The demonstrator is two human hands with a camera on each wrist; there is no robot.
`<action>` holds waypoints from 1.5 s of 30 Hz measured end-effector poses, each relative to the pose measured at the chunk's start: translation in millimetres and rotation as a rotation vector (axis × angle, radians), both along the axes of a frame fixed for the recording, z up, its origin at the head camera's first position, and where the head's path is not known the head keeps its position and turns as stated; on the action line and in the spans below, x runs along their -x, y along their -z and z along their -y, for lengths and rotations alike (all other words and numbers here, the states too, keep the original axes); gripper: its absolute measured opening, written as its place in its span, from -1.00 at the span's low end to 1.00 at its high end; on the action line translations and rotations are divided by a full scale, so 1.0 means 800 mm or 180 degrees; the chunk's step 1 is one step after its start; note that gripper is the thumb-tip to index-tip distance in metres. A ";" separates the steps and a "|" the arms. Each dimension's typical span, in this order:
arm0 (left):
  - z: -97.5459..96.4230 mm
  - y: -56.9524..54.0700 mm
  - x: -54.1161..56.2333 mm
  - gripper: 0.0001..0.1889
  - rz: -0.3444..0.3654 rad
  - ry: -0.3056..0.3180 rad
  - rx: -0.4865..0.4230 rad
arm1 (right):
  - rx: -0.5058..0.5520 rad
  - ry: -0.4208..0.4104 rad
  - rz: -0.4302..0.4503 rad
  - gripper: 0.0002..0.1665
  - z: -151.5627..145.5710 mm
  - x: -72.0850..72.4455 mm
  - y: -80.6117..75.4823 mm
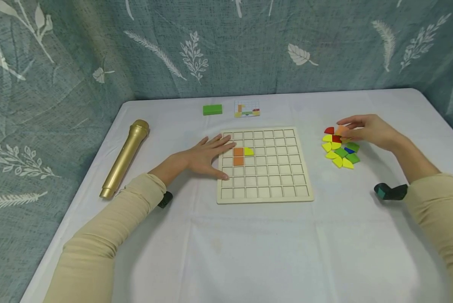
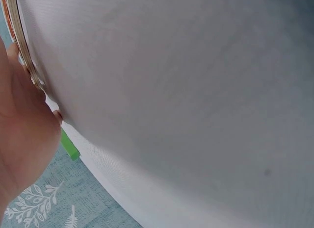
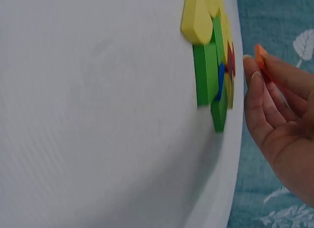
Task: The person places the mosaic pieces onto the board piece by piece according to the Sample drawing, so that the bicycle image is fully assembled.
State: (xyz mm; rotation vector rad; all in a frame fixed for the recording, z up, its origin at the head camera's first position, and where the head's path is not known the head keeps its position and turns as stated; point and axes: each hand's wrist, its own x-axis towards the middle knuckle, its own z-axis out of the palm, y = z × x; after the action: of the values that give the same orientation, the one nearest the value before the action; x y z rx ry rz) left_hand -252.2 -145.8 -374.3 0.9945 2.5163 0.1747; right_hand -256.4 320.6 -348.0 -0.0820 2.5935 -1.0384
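Note:
My right hand (image 1: 372, 130) pinches an orange tile (image 1: 342, 131) between thumb and fingers, over a pile of coloured tiles (image 1: 340, 152) at the right. In the right wrist view the orange tile (image 3: 262, 59) shows between the fingertips, raised off the cloth. My left hand (image 1: 207, 156) lies with spread fingers on the left edge of a pale wooden grid board (image 1: 271, 171). Two orange tiles (image 1: 238, 160) sit in the board's cells, one above the other, with a yellow quarter-round tile (image 1: 248, 151) to the right of the upper one.
Behind the board lie a green block (image 1: 213, 110) and a small pattern card (image 1: 247, 109). A gold microphone-shaped object (image 1: 125, 159) rests at the left of the white-covered table (image 1: 249, 252). A patterned curtain (image 1: 249, 50) hangs behind.

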 end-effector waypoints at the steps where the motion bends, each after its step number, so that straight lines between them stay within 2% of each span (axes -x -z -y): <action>1: 0.000 0.000 0.000 0.10 0.0001 -0.0001 0.0002 | 0.0054 -0.0028 0.0023 -0.21 0.004 -0.001 0.000; 16: 0.000 -0.001 -0.001 0.10 0.0018 0.0020 -0.0035 | 0.0603 -0.0291 0.0258 -0.53 0.071 -0.012 0.000; 22: 0.000 -0.001 -0.001 0.10 0.0009 0.0027 -0.0024 | 0.0670 -0.0402 0.0417 -0.55 0.099 -0.016 0.000; 30: 0.000 0.000 0.001 0.11 -0.0001 0.0022 -0.0030 | 0.0904 -0.0688 0.0580 -0.56 0.141 -0.018 0.008; 33: 0.000 0.002 0.001 0.10 0.0000 0.0023 -0.0038 | 0.0839 -0.0751 0.0543 -0.58 0.159 -0.019 0.011; 40: 0.001 0.001 0.001 0.11 0.0005 0.0032 -0.0049 | 0.0711 -0.0758 0.0194 -0.64 0.192 -0.024 0.010; 45: 0.000 -0.001 0.000 0.11 0.0032 0.0012 -0.0064 | 0.0856 -0.0820 0.0293 -0.63 0.210 -0.026 0.009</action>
State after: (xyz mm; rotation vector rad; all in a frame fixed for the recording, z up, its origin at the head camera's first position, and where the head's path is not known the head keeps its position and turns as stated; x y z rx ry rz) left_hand -252.3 -146.0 -373.7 1.0036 2.5080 0.2037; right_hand -235.3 152.9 -355.1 -0.4124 2.2734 -1.2515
